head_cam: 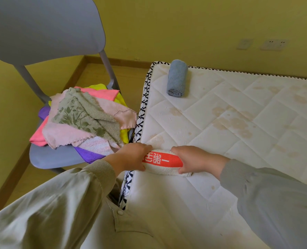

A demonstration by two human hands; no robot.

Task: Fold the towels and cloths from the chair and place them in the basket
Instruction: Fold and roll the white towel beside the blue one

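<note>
We see a chair (46, 27) of smooth, matt plastic. The cloths (81, 114) heaped on it are soft, nubby terry (some edges are scalloped). The mattress (221, 105) wears quilted fabric with a faint sheen. The blue towel (177, 78) looks fluffy; the white towel (162, 162) is looped terry with a flat woven red band.

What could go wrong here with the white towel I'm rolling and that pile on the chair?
The white terry towel with the red band lies close to the edge of the quilted white mattress; if the left hand or right hand loosens its grip, the roll may unroll or slip off. The heap of coloured cloths overhangs the seat of the grey plastic chair, so pulling one out could drag others to the floor.
</note>
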